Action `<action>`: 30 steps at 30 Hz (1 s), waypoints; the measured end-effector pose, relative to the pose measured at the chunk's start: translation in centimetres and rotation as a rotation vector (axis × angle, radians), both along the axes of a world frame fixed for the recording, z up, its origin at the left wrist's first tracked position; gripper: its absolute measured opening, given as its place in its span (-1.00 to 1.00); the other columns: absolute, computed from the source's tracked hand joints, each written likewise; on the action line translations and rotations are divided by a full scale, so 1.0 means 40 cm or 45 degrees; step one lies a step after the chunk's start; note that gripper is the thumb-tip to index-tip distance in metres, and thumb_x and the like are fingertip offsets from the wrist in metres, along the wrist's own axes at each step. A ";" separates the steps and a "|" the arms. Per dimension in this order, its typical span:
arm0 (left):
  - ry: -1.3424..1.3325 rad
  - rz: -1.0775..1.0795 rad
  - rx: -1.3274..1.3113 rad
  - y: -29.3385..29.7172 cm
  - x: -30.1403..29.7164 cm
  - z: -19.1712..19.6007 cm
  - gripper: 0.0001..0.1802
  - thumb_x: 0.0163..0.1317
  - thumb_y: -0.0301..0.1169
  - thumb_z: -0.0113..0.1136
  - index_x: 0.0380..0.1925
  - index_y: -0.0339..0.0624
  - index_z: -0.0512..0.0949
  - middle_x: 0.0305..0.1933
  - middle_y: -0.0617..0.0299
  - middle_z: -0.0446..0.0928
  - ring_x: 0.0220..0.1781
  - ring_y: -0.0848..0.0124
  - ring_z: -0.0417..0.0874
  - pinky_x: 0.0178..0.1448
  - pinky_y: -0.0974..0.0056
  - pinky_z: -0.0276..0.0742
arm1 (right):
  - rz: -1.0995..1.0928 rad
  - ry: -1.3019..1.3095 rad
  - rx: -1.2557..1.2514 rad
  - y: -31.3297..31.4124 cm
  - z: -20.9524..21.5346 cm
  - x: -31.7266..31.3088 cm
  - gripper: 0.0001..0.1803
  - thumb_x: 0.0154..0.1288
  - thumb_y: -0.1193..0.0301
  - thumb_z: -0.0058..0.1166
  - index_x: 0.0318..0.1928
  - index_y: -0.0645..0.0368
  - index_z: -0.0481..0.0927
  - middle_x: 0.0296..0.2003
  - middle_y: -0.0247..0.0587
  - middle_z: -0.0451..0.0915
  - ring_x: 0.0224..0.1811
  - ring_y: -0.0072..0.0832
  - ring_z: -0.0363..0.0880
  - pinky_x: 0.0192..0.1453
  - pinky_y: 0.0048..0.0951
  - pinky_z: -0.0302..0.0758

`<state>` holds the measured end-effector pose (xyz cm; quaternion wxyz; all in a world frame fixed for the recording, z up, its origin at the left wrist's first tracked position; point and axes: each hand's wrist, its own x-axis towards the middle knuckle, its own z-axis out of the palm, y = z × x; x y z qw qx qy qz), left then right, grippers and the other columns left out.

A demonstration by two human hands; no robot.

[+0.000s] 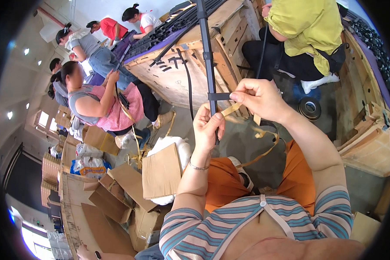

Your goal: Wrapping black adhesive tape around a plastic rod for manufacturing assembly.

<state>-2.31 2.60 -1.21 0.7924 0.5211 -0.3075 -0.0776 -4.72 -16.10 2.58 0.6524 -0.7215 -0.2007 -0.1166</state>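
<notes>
A long black bar [207, 47] rises from my left hand toward the top edge, with several dark bands around it. My left hand [208, 125] is closed around the bar near its lower end. At the same height, my right hand [260, 96] pinches the free end of a short black tape strip [221, 96], whose other end lies against the bar. A thin yellowish strip [232, 110], like backing paper, runs from my left thumb to below my right hand. More of it trails down, partly blurred, toward the floor between my knees.
A wooden crate [169, 78] topped with black bars stands ahead; another crate [364, 143] is at right. Nearby are a person in yellow [305, 30], a person in a pink apron [125, 108], a black tape roll [310, 108] and cardboard pieces [162, 171].
</notes>
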 end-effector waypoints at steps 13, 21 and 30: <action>0.295 -0.309 -0.210 0.010 0.007 0.010 -0.65 0.30 -0.22 -0.08 -0.14 -0.33 0.34 -0.48 0.17 0.39 -0.65 0.49 0.35 -0.62 0.42 0.32 | 0.009 0.017 -0.002 -0.035 0.000 -0.001 -0.79 0.24 0.37 0.06 -0.48 0.22 0.47 -0.66 -0.53 0.36 -0.68 -0.83 0.26 -0.65 -0.74 0.20; 0.343 -0.078 -0.041 0.008 0.030 -0.001 -0.70 0.30 -0.27 -0.10 -0.20 -0.31 0.43 -0.49 0.29 0.38 -0.63 0.52 0.33 -0.53 0.48 0.26 | -0.047 -0.009 -0.048 -0.042 -0.005 0.005 -0.79 0.24 0.37 0.05 -0.47 0.23 0.47 -0.67 -0.52 0.36 -0.69 -0.83 0.25 -0.67 -0.73 0.20; 0.042 0.372 0.140 -0.011 0.042 -0.034 -0.76 0.30 -0.33 -0.08 -0.28 -0.30 0.48 -0.59 0.33 0.38 -0.64 0.60 0.31 -0.54 0.53 0.21 | -0.141 -0.115 -0.100 -0.032 0.009 -0.018 -0.80 0.19 0.44 0.10 -0.51 0.29 0.48 -0.73 -0.47 0.32 -0.68 -0.81 0.14 -0.65 -0.65 0.07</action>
